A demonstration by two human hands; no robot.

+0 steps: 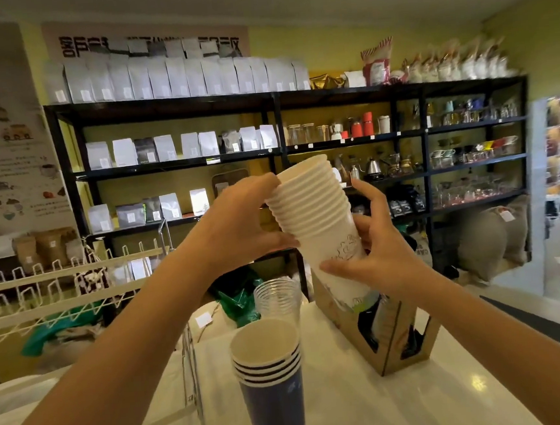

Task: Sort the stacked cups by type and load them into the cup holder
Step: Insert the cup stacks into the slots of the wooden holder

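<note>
- I hold a stack of white paper cups (319, 222) up in the air with both hands. It tilts, with the open top leaning up and away from me.
- The bottom of the white stack points down at the cup holder (388, 344), a brown cardboard box standing on the tabletop (354, 407). I cannot tell if the stack touches it.
- My left hand (236, 222) wraps the upper part of the stack, by the rims. Its fingers (263, 183) curl over the top edge, and my thumb presses under the rims.
- My right hand (382, 248) grips the lower part of the stack. Its fingers (340, 268) bend around the side with the drawing on it.
- A stack of blue paper cups (271, 374) stands upright on the tabletop, close in front of me and below my hands.
- A stack of clear plastic cups (278, 296) stands just behind the blue ones, beside the cup holder.
- The tabletop is white and shiny.
- A white wire rack (43, 291) sits off to the left.
- Behind it all is a big black shelf (276, 98) full of white bags, jars, kettles and glass things.
- The wall is yellow-green, and a poster with pictures hangs on the left.
</note>
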